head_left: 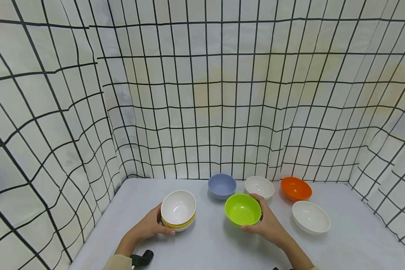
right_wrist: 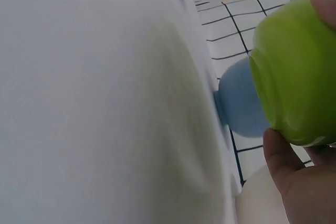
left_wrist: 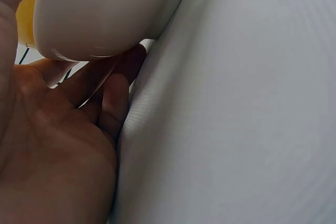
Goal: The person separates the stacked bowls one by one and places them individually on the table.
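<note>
My left hand (head_left: 152, 224) holds the side of a stack of bowls on the table, thumb at the front and fingers behind. A white bowl (head_left: 178, 207) tops the stack, a yellow bowl (head_left: 179, 225) shows as a band under it, and another white bowl (left_wrist: 100, 14) is lowest. In my right hand (head_left: 269, 224) is a lime green bowl (head_left: 243, 210), gripped by its right side, its opening upward and slightly tilted. The right wrist view shows this bowl lifted off the table, my fingertips (right_wrist: 277, 148) against its outside.
Behind the green bowl stand a blue bowl (head_left: 222, 186) and a white bowl (head_left: 260, 186). Farther right are an orange bowl (head_left: 296, 188) and a wider white bowl (head_left: 311, 217). Black-gridded white sheeting (head_left: 202, 93) encloses the back and sides of the white table (head_left: 202, 255).
</note>
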`<state>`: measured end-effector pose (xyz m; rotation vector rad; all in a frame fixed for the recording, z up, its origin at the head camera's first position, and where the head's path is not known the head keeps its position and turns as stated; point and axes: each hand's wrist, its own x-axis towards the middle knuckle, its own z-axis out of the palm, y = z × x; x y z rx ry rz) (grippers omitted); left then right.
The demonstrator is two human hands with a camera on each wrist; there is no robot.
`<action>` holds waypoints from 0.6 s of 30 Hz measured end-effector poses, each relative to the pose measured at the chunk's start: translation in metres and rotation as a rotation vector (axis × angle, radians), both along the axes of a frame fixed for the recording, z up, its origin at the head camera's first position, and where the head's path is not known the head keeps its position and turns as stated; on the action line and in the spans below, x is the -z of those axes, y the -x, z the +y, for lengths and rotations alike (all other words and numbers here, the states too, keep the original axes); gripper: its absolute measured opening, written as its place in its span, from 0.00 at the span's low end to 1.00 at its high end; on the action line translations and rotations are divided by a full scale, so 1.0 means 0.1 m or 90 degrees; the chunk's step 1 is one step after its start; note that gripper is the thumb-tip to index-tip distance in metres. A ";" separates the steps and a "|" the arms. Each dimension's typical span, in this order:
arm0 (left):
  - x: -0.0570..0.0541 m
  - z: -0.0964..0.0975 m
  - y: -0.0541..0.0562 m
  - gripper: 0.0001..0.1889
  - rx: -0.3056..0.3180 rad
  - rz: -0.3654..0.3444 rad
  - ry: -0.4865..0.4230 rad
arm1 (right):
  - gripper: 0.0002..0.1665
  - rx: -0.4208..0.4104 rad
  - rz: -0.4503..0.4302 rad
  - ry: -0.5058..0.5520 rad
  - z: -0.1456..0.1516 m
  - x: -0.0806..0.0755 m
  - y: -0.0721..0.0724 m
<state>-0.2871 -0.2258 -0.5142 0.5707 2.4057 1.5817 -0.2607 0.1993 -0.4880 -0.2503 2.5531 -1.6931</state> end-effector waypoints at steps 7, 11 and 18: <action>-0.02 -0.01 0.00 0.59 -0.002 -0.004 0.002 | 0.69 -0.044 -0.007 -0.069 0.19 0.00 0.03; -0.02 -0.01 0.00 0.59 -0.004 -0.003 0.005 | 0.68 -0.070 -0.010 -0.102 0.31 0.01 0.05; -0.01 0.00 0.01 0.58 -0.011 -0.013 0.012 | 0.68 -0.099 -0.015 -0.144 0.48 0.07 0.08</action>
